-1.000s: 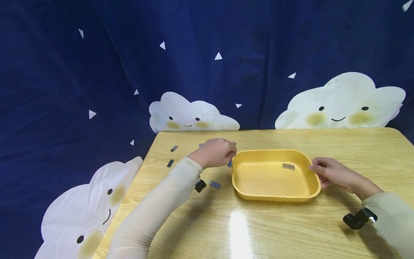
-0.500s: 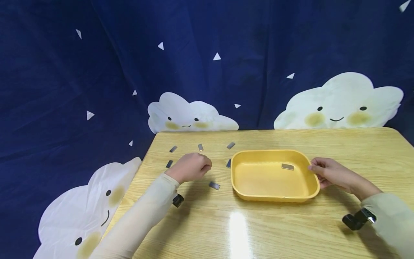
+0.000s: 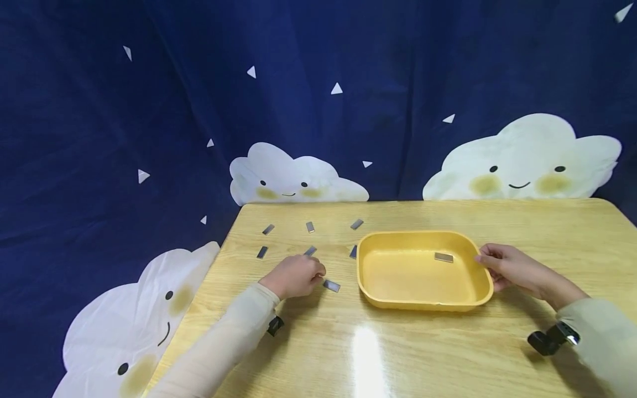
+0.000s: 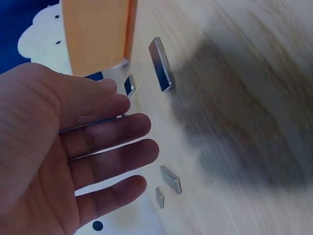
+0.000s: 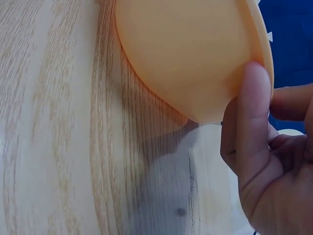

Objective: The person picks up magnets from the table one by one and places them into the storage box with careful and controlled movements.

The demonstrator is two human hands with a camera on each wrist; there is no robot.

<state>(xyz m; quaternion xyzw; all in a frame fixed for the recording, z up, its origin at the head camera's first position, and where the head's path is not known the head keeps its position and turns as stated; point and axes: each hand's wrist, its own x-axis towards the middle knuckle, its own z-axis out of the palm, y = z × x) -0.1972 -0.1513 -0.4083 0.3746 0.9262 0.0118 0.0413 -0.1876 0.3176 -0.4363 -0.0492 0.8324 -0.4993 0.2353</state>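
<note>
From back here, I see the person's left hand (image 3: pixel 296 275) over the wooden surface (image 3: pixel 428 354). Its fingers (image 4: pixel 129 128) have nothing in their grip: they are loose and a bit bent, and the thumb lies by the first finger. The near piece (image 3: pixel 331 286), small, dark and flat, is just beside the tips, at about five o'clock from them. The half-hidden piece (image 3: pixel 309 251) peeks out behind the hand, close by at eleven o'clock. In the left wrist view, the biggest-looking piece sits at about one o'clock from the fingers, with some bare surface between.

More flat bits lie farther from the fingers. The back piece (image 3: pixel 310 227) is between eleven and twelve. The two far-left pieces (image 3: pixel 268 229) are near ten o'clock. The top-right piece (image 3: pixel 356 224) is near one o'clock. The piece by the tray (image 3: pixel 353 251) is at two o'clock, partly hidden by the tray's edge.

At three o'clock from the left hand I see the yellow tray (image 3: pixel 413 276). The right hand (image 3: pixel 512 271) pinches its three o'clock end, with fingers on both sides of the wall. The piece in the tray (image 3: pixel 443 257) lies toward two o'clock from the middle, well apart from the left fingers and near the right ones.
</note>
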